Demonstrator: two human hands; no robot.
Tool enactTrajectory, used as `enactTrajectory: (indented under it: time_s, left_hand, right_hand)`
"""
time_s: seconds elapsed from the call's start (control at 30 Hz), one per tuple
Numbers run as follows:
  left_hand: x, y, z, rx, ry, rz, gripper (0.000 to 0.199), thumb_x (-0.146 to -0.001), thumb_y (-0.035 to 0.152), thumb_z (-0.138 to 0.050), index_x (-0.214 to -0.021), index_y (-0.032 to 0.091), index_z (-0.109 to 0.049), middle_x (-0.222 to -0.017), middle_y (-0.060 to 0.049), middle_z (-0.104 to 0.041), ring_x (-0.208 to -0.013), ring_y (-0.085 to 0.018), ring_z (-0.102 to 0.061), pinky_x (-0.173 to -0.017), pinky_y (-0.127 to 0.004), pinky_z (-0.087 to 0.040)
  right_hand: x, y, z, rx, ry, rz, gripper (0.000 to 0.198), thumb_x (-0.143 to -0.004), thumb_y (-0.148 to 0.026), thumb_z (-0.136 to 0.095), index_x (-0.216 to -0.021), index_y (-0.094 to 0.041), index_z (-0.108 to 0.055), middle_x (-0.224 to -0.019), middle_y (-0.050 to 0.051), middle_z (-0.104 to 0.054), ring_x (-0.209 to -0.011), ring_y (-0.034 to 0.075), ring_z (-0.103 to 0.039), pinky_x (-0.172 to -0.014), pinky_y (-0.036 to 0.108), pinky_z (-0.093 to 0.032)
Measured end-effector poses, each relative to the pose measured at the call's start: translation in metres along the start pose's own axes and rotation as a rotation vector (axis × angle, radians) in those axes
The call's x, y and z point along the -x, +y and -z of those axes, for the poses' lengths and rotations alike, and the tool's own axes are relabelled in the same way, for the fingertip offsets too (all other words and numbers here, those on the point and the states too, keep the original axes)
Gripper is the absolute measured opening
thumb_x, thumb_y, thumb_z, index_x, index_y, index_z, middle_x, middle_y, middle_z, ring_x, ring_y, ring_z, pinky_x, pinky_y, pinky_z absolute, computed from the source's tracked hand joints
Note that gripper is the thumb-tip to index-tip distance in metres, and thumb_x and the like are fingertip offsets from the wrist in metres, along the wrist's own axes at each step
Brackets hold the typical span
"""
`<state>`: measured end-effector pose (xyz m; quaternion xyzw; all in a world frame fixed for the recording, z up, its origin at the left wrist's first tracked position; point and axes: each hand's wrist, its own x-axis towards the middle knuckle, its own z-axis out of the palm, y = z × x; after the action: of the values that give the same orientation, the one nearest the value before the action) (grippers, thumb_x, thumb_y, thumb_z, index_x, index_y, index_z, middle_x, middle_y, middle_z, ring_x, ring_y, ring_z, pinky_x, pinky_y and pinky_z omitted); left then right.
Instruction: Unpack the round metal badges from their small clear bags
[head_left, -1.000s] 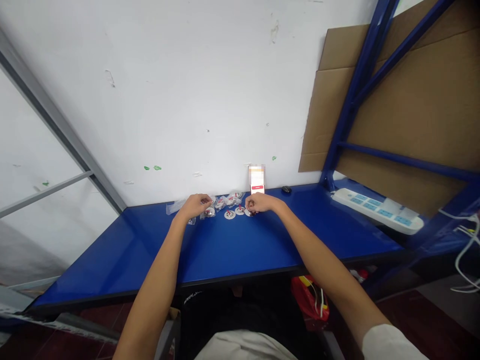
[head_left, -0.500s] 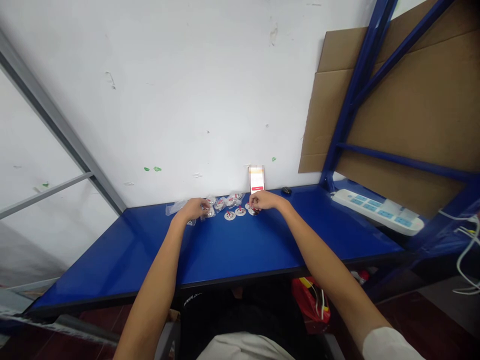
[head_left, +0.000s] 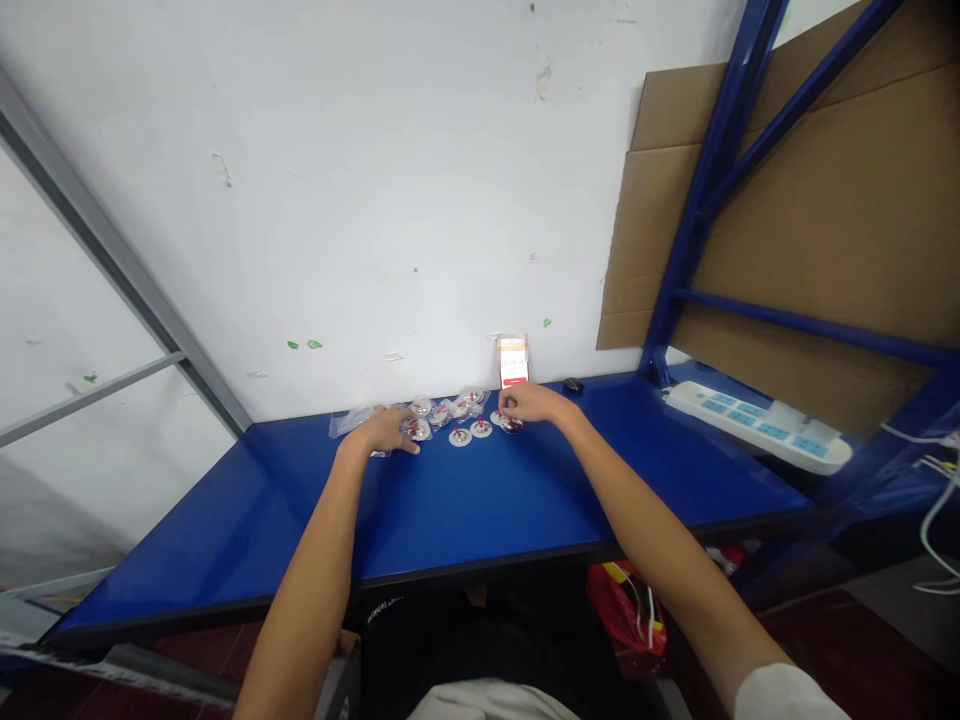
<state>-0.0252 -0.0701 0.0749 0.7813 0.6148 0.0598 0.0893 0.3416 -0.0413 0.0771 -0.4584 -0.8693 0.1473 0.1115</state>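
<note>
A left hand (head_left: pixel 384 428) stands with its grip spread wide, thumb well apart from the fingers, at a bagged disc (head_left: pixel 417 430) on the blue surface (head_left: pixel 465 515). The disc lies just right of the palm, in the gap between thumb and forefinger; whether the fingers touch its plastic cannot be told. Round and flat, with a red piece on top, it shows no long axis, and the left hand is clearly the nearer of the two. More bagged discs (head_left: pixel 466 405) lie behind it and to the right, toward the wall. The right hand (head_left: pixel 531 402) has its fingertips drawn close together over a white disc (head_left: pixel 496 418) beside a dark disc (head_left: pixel 512 426); what its grip holds, if anything, is hidden. Two loose discs (head_left: pixel 481 429) sit between the hands, left of the right fingertips. A lit phone (head_left: pixel 514 362) leans upright behind the right hand.
</note>
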Motion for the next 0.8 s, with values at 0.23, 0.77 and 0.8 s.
enactTrajectory:
  time_s: [0.23, 0.77, 0.8]
  left_hand:
    - [-0.004, 0.009, -0.004, -0.041, 0.065, 0.019, 0.046, -0.068, 0.040, -0.082, -0.112, 0.028, -0.078, -0.104, -0.010, -0.080, -0.113, -0.039, -0.068, -0.093, -0.040, -0.051]
    - [-0.010, 0.054, -0.022, 1.425, 0.010, -0.073, 0.038, -0.091, 0.043, -0.068, -0.113, 0.013, -0.069, -0.122, -0.019, -0.077, -0.106, -0.031, -0.077, -0.091, -0.039, -0.060]
    - [-0.010, 0.062, -0.027, 1.446, 0.004, -0.072, 0.037, -0.091, 0.042, -0.070, -0.114, 0.013, -0.069, -0.123, -0.019, -0.077, -0.107, -0.031, -0.077, -0.091, -0.038, -0.060]
  right_hand:
    - [0.000, -0.002, 0.001, 0.069, 0.074, 0.004, 0.016, -0.093, -0.023, -0.064, -0.103, -0.018, -0.076, -0.096, 0.008, -0.076, -0.080, 0.018, -0.064, -0.062, 0.024, -0.033]
    - [-0.012, -0.042, -0.027, -0.282, 0.264, 0.152, 0.020, -0.101, -0.030, -0.061, -0.118, -0.021, -0.066, -0.097, 0.002, -0.075, -0.079, 0.014, -0.067, -0.070, 0.022, -0.041]
    - [-0.013, -0.043, -0.030, -0.315, 0.265, 0.156, 0.021, -0.101, -0.033, -0.063, -0.117, -0.021, -0.066, -0.097, 0.002, -0.075, -0.078, 0.014, -0.067, -0.070, 0.023, -0.043]
